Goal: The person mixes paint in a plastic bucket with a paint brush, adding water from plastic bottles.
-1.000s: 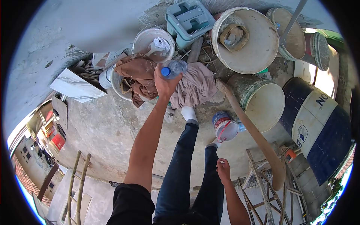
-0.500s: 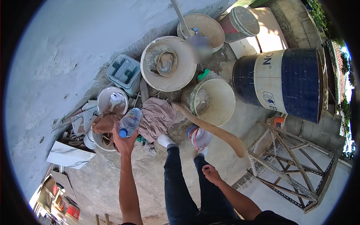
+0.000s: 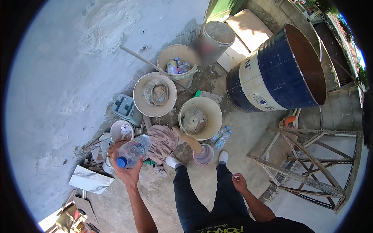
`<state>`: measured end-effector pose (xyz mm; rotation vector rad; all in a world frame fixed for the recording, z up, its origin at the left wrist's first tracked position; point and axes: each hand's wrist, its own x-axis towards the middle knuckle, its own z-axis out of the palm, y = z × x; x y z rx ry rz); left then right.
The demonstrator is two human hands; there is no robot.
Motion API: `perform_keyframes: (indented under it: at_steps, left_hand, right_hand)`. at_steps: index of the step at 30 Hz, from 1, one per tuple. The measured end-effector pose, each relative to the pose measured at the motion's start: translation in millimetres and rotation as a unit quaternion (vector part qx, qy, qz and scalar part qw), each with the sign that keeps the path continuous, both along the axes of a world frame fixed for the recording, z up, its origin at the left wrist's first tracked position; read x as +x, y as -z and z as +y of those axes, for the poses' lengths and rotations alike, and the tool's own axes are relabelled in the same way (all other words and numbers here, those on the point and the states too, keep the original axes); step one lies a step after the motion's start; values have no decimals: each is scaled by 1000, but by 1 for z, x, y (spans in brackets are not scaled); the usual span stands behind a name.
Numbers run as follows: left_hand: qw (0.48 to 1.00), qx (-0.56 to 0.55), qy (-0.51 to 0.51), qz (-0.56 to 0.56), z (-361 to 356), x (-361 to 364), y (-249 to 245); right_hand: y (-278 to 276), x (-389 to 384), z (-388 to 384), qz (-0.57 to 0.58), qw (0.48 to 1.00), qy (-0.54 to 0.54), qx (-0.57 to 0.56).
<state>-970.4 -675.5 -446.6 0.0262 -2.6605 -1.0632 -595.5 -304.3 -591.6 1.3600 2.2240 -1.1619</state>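
Note:
My left hand (image 3: 130,174) is wrapped round a clear plastic bottle (image 3: 136,149) with a blue cap, raised over the floor on the left. The bottle looks empty and lies on its side in my grip. Low by my right thigh hangs my right hand (image 3: 239,181), its fingers curled in with nothing visible between them. Two more plastic bottles (image 3: 222,139) lie on the floor ahead of my right foot. A wide tub (image 3: 163,54) by the wall holds several bottles. Below my left hand, the bottle and hand partly cover a brown item.
Two large buckets (image 3: 142,87) (image 3: 213,106) stand ahead, near a small pail (image 3: 203,157) with a wooden handle. A crumpled cloth (image 3: 161,141) lies by my left foot. A blue-and-white drum (image 3: 268,73) and a metal frame (image 3: 311,178) stand right; a tile (image 3: 90,179) lies left.
My view has shifted, so the buckets appear lower and further left. The bottle stays in my left hand. The bottles on the floor and those in the tub now show clearly.

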Motion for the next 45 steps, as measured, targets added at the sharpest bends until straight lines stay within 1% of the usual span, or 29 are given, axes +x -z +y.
perform_keyframes:
  at_steps: [1, 4, 7, 10, 11, 14, 15, 17, 18, 19, 21, 23, 25, 27, 28, 31, 34, 36, 38, 39, 40, 42, 44, 45]
  left_hand:
    - [1000, 5, 7, -7, 13, 6, -20]
    - [997, 73, -27, 25, 66, 29, -80]
    - [992, 105, -34, 64, 112, 52, -139]
    - [983, 138, -1, 117, 160, 73, -194]
    - [981, 148, 19, 124, 178, 81, -212]
    - [974, 181, 67, 118, 219, 98, -248]
    - [973, 196, 73, 100, 229, 101, -254]
    - [963, 240, 117, 27, 248, 105, -258]
    - [962, 238, 134, 17, 259, 108, -254]
    - [960, 236, 151, 7, 271, 112, -246]
    - [968, 158, 193, 29, 291, 116, -215]
    - [968, 77, 236, 31, 321, 127, -199]
    - [965, 67, 254, 2, 351, 139, -169]
    - [959, 91, 268, -20, 377, 144, -128]
    - [960, 84, 266, -30, 388, 143, -110]
    - [963, 76, 251, -58, 420, 128, -61]
    - [973, 74, 207, -77, 457, 98, -18]
    - [980, 47, 172, -92, 483, 69, 6]
    - [979, 37, 87, -181, 503, 35, 25]
    - [970, 30, 53, -237, 510, 34, 32]
    - [950, 33, 49, -307, 513, 35, 48]
    - [901, 41, 39, -431, 500, 45, 103]
    - [865, 125, -46, -483, 482, 76, 133]
    - [885, 111, -90, -444, 475, 99, 148]
  right_hand:
    - [-2, 3, 14, -5, 999, 25, -24]
    - [1, 23, 61, 29, 998, 17, -55]
    - [-13, 42, 112, 43, 994, 25, -93]
    - [-30, 46, 164, 67, 994, -17, -80]
    - [-36, 42, 177, 95, 991, 6, -97]
    - [-83, 10, 202, 178, 961, 82, -194]
    - [-106, -2, 206, 151, 962, 99, -206]
    - [-124, -17, 217, 180, 964, 73, -179]
    - [-136, -26, 217, 193, 965, 61, -166]
    - [-150, -37, 218, 233, 961, 42, -146]
    - [-206, -72, 211, 305, 947, -1, -104]
    - [-270, -109, 193, 365, 923, -40, -119]
    - [-327, -142, 173, 403, 901, -159, -24]
    - [-343, -171, 165, 393, 887, -241, 36]
    - [-344, -184, 164, 388, 875, -281, 67]
    - [-305, -223, 184, 348, 878, -317, 87]
    - [-263, -271, 212, 260, 903, -335, 65]
    - [-226, -309, 240, 245, 893, -370, 71]
    - [-181, -366, 265, 243, 882, -396, 75]
    - [-156, -387, 275, 235, 882, -401, 75]
    - [-130, -407, 287, 229, 880, -408, 79]
    - [-72, -448, 304, 198, 872, -439, 83]
    - [-17, -485, 315, 176, 864, -464, 89]
    - [17, -503, 322, 169, 850, -490, 96]
